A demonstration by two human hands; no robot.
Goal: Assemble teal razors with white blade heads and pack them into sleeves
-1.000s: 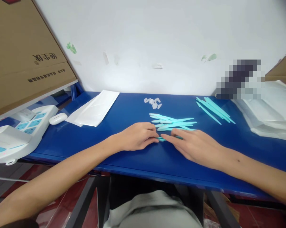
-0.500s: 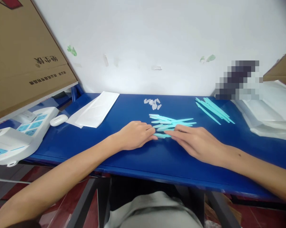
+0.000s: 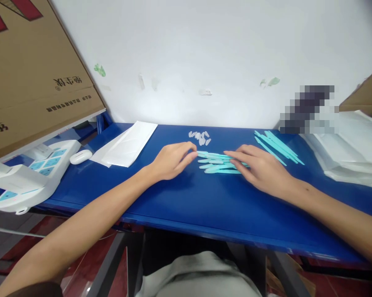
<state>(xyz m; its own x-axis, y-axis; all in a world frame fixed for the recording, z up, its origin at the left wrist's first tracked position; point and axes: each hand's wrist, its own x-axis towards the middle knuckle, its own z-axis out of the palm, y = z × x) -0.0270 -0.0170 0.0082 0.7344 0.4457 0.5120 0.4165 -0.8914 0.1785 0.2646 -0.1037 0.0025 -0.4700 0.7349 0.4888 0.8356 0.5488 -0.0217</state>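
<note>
head cam | worn, faces forward and down | close over blue table (image 3: 173, 198) | back wall fills top | right edge seemingly blurred

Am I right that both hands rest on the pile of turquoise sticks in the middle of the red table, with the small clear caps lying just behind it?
Not quite: the table is blue, not red, as the head view shows. The rest holds: the left hand and right hand rest on the pile of turquoise sticks, and the small clear caps lie just behind it.
</note>
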